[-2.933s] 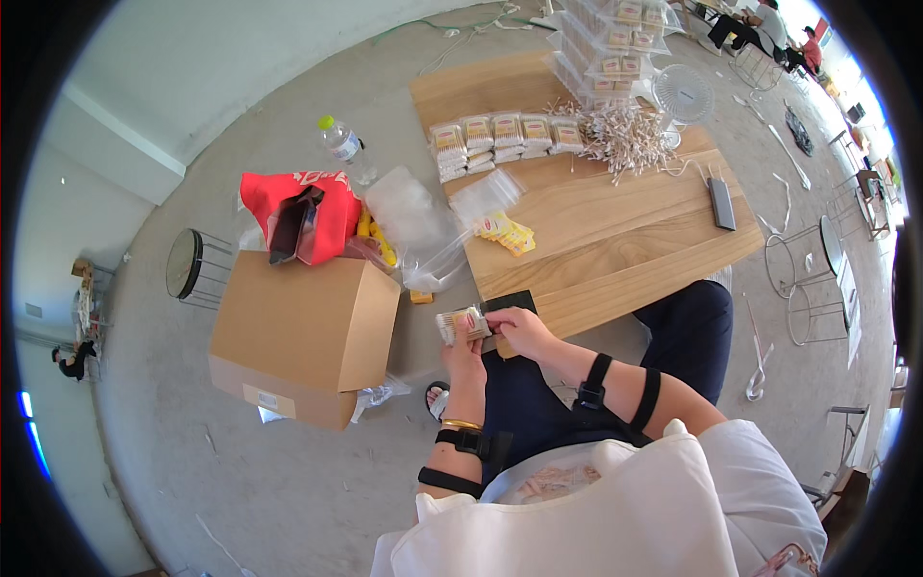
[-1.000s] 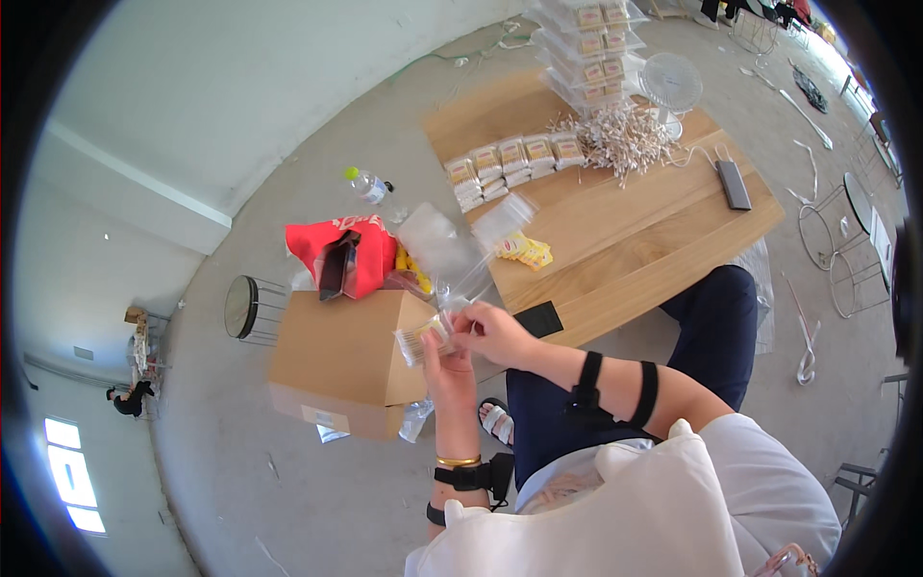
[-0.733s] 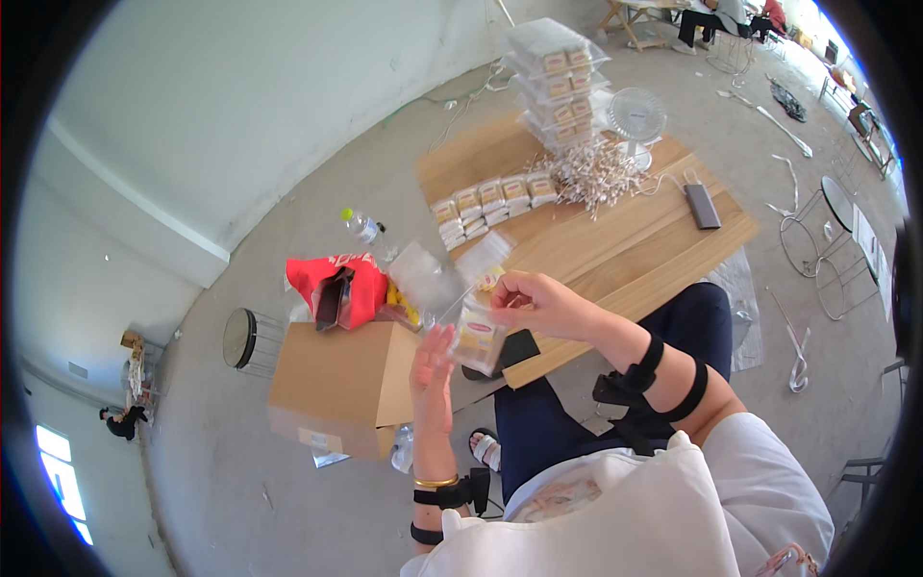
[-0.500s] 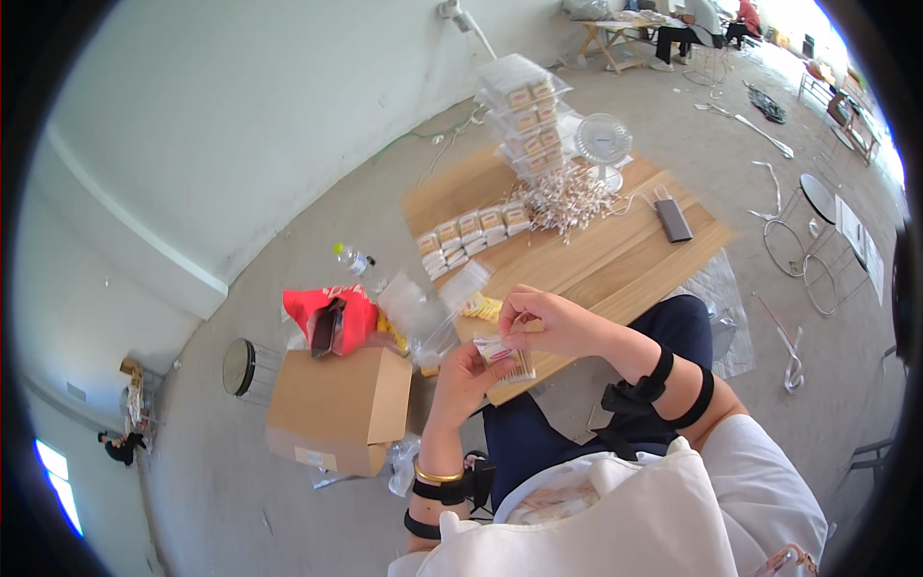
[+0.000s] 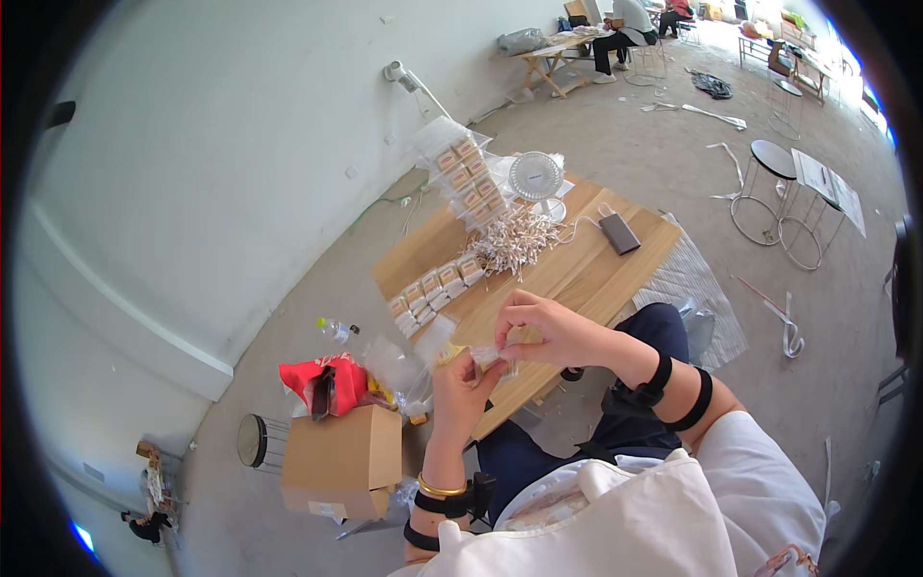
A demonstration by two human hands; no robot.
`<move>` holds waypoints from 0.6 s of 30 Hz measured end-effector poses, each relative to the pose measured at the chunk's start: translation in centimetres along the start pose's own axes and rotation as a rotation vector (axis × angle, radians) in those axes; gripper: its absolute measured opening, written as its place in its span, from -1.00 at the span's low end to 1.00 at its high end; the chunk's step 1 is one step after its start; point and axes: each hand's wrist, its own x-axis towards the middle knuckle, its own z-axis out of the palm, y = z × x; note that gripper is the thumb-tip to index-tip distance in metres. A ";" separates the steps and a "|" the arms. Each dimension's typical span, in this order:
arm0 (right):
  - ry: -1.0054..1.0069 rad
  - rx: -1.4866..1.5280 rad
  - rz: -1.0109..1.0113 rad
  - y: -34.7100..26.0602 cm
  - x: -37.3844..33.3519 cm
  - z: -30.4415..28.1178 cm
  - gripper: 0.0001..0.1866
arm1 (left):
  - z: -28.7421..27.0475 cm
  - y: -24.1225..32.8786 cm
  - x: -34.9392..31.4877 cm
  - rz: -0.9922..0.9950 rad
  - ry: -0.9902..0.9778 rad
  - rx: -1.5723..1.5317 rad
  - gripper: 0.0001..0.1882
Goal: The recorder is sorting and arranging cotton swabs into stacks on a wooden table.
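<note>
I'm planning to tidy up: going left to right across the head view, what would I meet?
Round black-rimmed stool, green-capped clear plastic bottle, row of small clear swab packets, loose heap of white swabs, dark grey rectangular power bank, second round stool.

No wording is legible. Packet (image 5: 488,358) in the grip: markings indistinct. Red bag (image 5: 306,381), left of the grip: white characters near its upper edge, distorted by folds. Cardboard box (image 5: 332,452), near left of the grip: one pale label (image 5: 327,508), print too small. Bagged packets (image 5: 468,180), beyond the grip: small reddish marks. Fan (image 5: 536,177), beyond the grip: tiny hub mark, unreadable.
</note>
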 end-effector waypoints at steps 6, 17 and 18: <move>-0.005 -0.004 0.039 -0.5 -0.8 -1.3 -0.88 | 0.7 0.6 0.8 -0.071 -0.092 -0.049 -0.76; 0.043 -0.238 -0.067 -0.7 -1.7 -2.8 -0.89 | 2.1 0.8 1.7 -0.062 -0.120 -0.144 -0.80; 0.027 -0.258 -0.074 -0.6 -1.7 -2.9 -0.89 | 2.1 0.8 1.8 -0.061 -0.120 -0.112 -0.80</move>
